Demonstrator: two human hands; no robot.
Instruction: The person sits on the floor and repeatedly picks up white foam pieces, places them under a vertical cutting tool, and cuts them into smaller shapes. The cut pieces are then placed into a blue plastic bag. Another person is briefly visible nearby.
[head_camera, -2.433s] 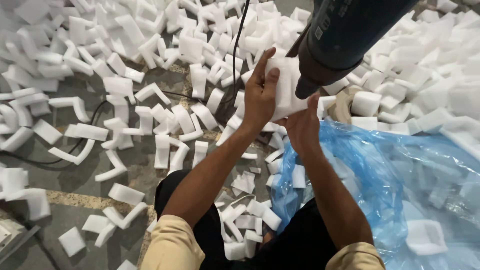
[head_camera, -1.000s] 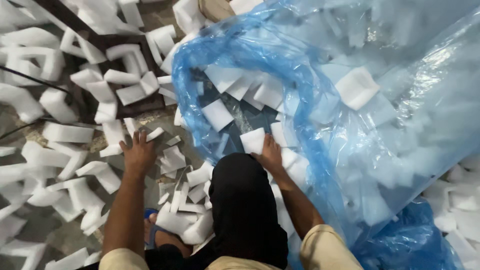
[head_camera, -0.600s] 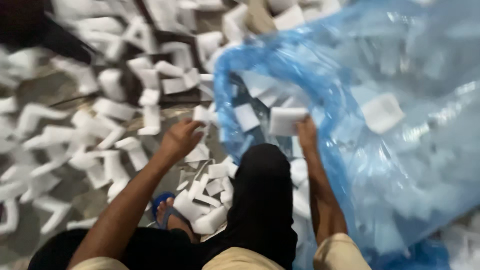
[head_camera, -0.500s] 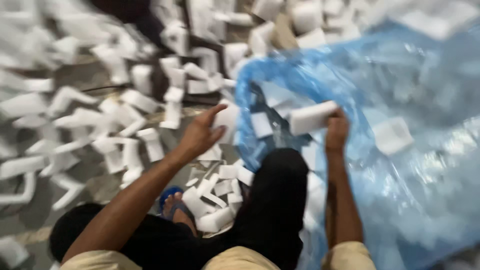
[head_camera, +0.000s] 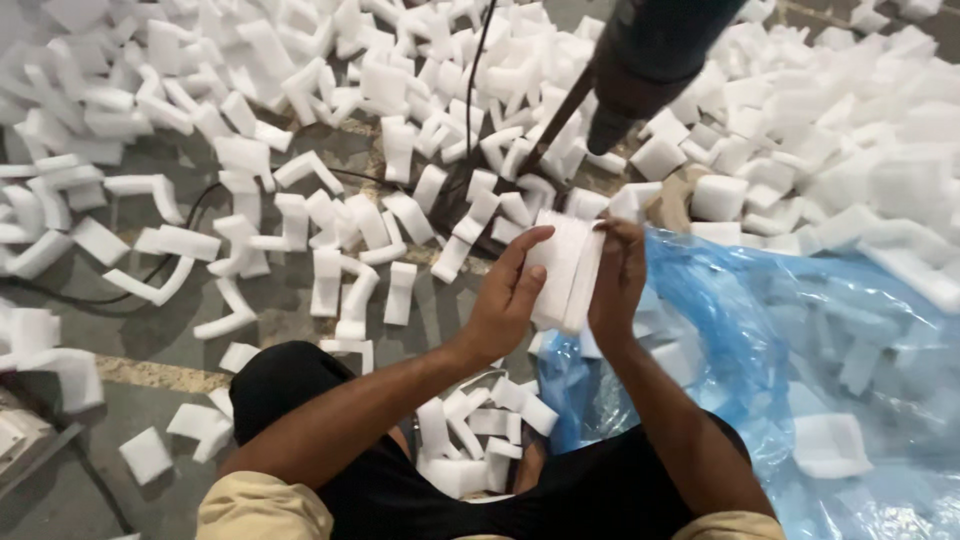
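Between left hand (head_camera: 507, 297) and right hand (head_camera: 617, 275): foam stack (head_camera: 563, 270) (pressed flat).

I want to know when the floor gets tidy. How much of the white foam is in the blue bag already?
Done: some foam pieces already lie inside the blue plastic bag. In hand: the left hand and right hand press a stack of white foam pieces between them, under a dark power tool. Left: very many loose foam pieces cover the floor, far more than are seen bagged.
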